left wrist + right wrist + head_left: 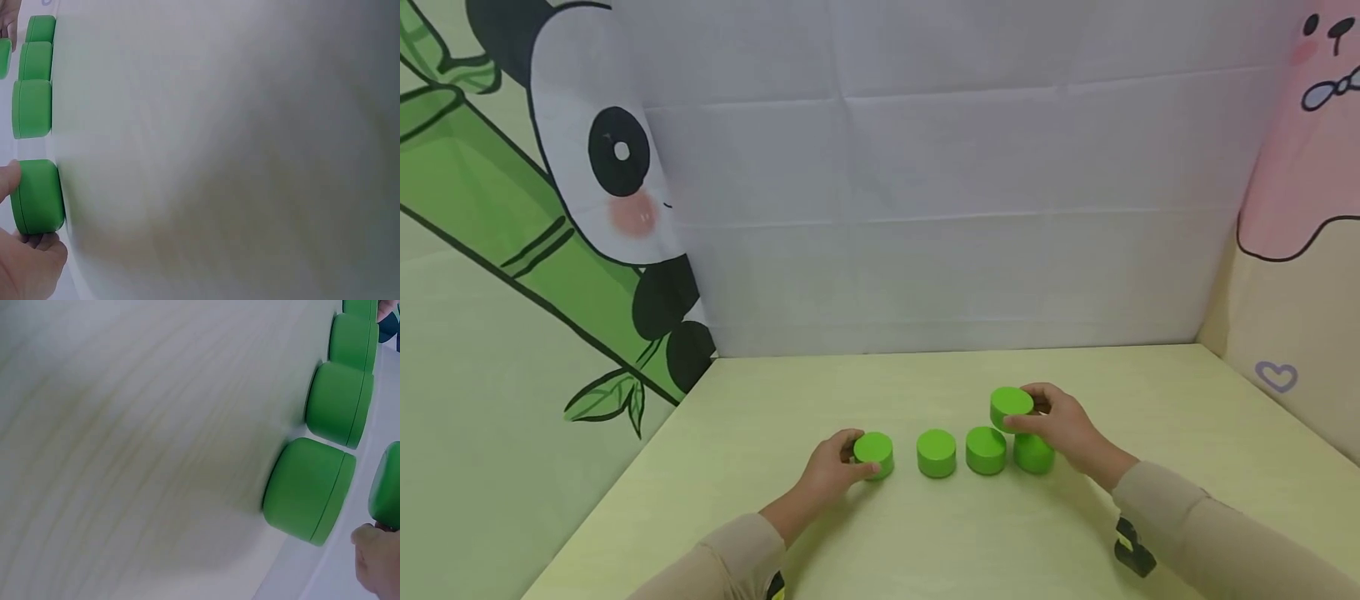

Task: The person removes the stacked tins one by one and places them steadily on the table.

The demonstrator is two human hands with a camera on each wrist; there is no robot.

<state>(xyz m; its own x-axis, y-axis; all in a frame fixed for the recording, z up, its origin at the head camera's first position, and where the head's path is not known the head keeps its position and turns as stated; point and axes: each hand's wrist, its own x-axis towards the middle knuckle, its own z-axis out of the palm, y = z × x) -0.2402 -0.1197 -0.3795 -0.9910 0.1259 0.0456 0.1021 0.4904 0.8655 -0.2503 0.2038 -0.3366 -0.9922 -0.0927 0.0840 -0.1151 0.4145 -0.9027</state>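
Several squat, bright green round pots stand in a row, each with a thin seam near its top like a lid line. My left hand (833,467) grips the leftmost pot (41,197) between thumb and fingers, at table level. Raised above the right end of the row, another green pot (1010,403) is pinched by its side in my right hand (1060,421). Beneath that hand stands the rightmost pot (309,490), its top partly covered in the head view. Between the hands are two more, a middle pot (936,454) and its right neighbour (986,451).
The pots stand on a pale yellow wooden-looking table (962,542). A white sheet (940,208) hangs behind its back edge. A panda-and-bamboo print (587,133) covers the left wall, and a pink animal print (1300,167) the right.
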